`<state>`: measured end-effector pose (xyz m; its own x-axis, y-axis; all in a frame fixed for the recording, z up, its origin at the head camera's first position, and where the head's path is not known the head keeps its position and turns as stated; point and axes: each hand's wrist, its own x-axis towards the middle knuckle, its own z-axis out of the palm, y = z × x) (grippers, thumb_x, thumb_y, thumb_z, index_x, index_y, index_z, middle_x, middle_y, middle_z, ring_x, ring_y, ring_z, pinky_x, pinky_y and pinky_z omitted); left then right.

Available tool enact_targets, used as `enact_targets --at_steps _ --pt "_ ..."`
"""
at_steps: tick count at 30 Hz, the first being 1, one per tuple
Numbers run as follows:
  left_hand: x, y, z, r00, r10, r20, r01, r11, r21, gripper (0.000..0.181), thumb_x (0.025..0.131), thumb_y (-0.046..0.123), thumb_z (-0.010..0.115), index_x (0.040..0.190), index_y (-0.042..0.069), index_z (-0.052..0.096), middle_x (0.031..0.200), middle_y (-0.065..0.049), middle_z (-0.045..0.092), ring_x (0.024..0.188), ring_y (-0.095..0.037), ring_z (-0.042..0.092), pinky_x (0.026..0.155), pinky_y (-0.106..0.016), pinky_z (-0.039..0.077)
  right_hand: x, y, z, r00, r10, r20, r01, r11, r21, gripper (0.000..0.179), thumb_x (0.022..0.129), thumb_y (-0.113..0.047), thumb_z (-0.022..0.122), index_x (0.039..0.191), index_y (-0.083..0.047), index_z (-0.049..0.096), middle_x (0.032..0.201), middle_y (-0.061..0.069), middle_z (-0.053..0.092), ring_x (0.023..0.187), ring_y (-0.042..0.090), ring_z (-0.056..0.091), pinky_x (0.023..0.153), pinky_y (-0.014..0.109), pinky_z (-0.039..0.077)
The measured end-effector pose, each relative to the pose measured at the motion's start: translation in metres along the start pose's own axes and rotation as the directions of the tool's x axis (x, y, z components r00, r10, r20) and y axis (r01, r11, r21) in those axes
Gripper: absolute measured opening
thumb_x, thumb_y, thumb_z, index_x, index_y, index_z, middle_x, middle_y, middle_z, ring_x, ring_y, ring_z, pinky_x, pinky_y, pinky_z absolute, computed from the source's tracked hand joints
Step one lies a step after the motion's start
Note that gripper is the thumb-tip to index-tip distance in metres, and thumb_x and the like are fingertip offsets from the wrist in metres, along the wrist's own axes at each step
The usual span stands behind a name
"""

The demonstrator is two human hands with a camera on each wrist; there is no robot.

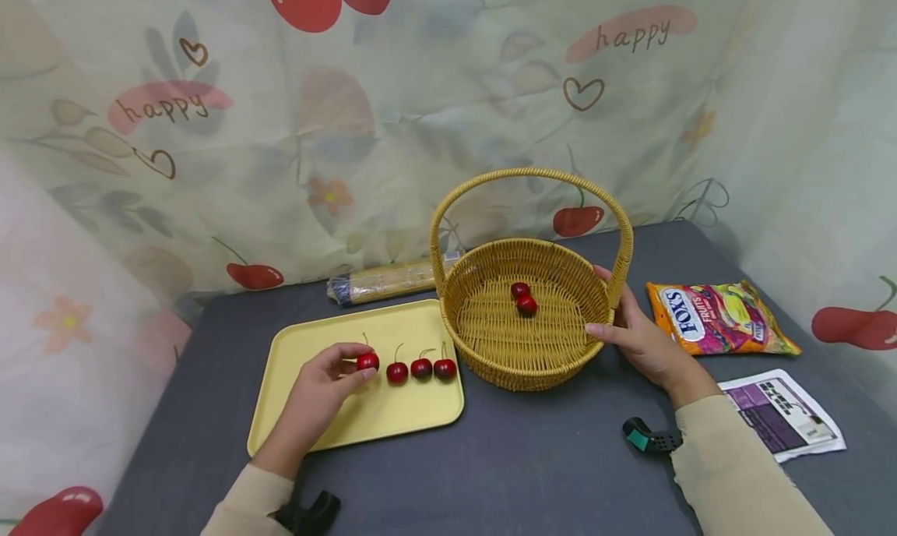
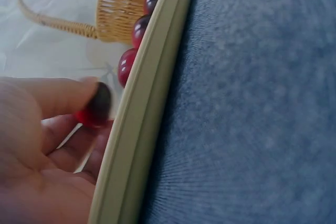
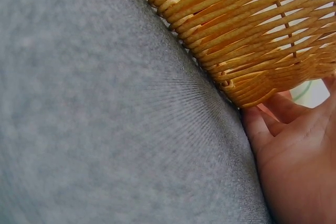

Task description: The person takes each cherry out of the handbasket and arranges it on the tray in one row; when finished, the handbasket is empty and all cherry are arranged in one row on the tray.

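Between thumb and fingers my left hand (image 1: 324, 388) pinches a dark red cherry (image 1: 367, 361) by its sides, over the pale yellow tray (image 1: 294, 349). Three more stemmed cherries (image 1: 396, 373) stand in a row on the tray, right of that hand. A woven wicker basket (image 1: 483, 341) with a tall arched handle sits beside the tray's right end, two cherries (image 1: 525, 305) on its floor. My right hand (image 1: 641, 341) grips the basket's right side, thumb at the rim and fingers behind the wall. In the right wrist view its fingers are partly hidden by the wicker wall (image 3: 252, 40).
Behind the tray lies a long clear-wrapped bundle (image 1: 385, 281). A bag of Fox's candy (image 1: 722, 318) lies right of the basket, with a purple and white packet (image 1: 785, 415) nearer me. A printed curtain (image 1: 392, 131) hangs behind the dark grey table (image 1: 532, 466).
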<state>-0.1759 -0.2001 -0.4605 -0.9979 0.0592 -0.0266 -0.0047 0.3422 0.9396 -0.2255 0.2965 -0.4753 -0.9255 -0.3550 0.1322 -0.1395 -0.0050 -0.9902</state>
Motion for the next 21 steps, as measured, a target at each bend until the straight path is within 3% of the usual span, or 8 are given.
enact_targets --at_steps 5,11,21 --pt "0.003 -0.011 0.000 1.000 -0.007 -0.005 0.008 0.997 0.079 0.030 0.097 0.010 0.085 0.125 0.008 0.077 0.116 -0.007 0.075 0.104 -0.027 0.066 0.083 -0.031 0.054 0.000 -0.002 0.001 1.000 0.010 -0.004 -0.010 1.000 -0.008 0.094 0.106 -0.009 0.065 0.175 -0.025 0.003 0.176 0.018 0.011 0.157 0.039 0.018 0.115 0.026 0.030" --pt "0.004 -0.016 0.003 1.000 0.021 -0.020 -0.018 0.989 0.147 0.028 0.095 0.007 0.086 0.122 0.007 0.078 0.115 -0.008 0.073 0.098 -0.027 0.062 0.079 -0.031 0.053 -0.001 -0.004 0.001 1.000 0.011 -0.010 -0.011 1.000 -0.005 0.094 0.106 -0.008 0.065 0.175 -0.025 0.003 0.176 0.020 0.011 0.157 0.041 0.019 0.112 0.021 0.033" --pt "0.003 -0.023 0.001 0.997 0.072 -0.020 -0.067 0.980 0.189 0.029 0.095 0.010 0.087 0.122 0.009 0.079 0.113 -0.005 0.071 0.096 -0.025 0.062 0.081 -0.033 0.052 -0.002 -0.006 0.003 1.000 -0.005 0.009 0.005 1.000 0.013 0.094 0.107 -0.006 0.064 0.175 -0.023 0.002 0.176 0.021 0.008 0.156 0.040 0.018 0.112 0.021 0.033"
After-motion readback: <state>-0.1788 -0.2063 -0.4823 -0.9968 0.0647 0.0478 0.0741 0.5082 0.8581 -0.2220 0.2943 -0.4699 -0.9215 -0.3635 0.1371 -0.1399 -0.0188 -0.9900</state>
